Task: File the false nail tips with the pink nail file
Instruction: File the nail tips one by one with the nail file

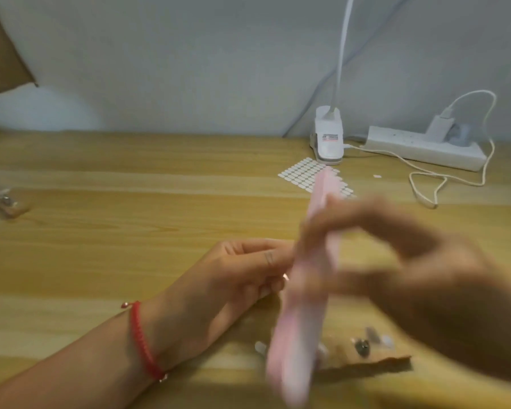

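The pink nail file [300,305] is held steeply on end above the wooden table [101,231]. It is gripped near its upper part by the right hand [410,276] (heavily blurred), whose fingers are curled round it. A small false nail tip [285,277] is pinched in the curled fingertips of the left hand [233,276], against the file's edge. A red bracelet [142,340] is worn on that wrist. Loose tips [387,340] are scattered beside a cardboard scrap [375,367]. Further back are seen a sheet of white tabs [301,172], a lamp clip [328,140] and a power strip [422,149].
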Motion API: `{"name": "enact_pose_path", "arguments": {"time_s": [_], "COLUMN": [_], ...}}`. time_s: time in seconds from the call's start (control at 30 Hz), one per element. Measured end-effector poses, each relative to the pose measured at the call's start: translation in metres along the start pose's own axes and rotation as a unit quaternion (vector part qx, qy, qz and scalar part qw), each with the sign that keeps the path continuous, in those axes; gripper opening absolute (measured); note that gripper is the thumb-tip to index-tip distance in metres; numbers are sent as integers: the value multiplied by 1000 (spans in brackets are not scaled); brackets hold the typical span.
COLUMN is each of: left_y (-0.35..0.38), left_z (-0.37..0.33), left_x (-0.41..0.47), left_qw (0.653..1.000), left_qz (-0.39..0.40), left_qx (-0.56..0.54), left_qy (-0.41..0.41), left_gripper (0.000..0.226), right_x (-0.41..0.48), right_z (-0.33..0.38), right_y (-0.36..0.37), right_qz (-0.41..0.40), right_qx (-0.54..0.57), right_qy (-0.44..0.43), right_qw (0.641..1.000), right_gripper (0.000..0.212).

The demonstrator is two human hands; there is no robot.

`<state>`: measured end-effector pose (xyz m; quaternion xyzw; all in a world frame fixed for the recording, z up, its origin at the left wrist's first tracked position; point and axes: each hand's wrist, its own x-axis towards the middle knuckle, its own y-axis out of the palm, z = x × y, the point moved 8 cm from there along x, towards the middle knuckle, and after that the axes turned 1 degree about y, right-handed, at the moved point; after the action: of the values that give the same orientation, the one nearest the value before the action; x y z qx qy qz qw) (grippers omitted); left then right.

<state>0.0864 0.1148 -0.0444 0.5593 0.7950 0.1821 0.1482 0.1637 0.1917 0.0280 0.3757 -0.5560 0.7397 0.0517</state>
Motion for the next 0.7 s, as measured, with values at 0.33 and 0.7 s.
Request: {"name": "enact_pose_path", "arguments": {"time_s": [0.33, 0.7], "left_y": [2, -10], "left_z": [-2, -2], "left_x": [-2, 6], "left_qw": [1000, 999], "left_qz": [-1, -34], "left_qx": [15, 0], "left_qy": [4, 23], "left_gripper": [38, 48], "right_x": [-14, -13], "right_z": [35, -41], "right_y": [-6, -44], "right_qz": [-17, -43], "right_qx": [79, 37], "right_qy": [33, 132], "right_qw": [996, 990], "right_gripper": [42, 31]}}
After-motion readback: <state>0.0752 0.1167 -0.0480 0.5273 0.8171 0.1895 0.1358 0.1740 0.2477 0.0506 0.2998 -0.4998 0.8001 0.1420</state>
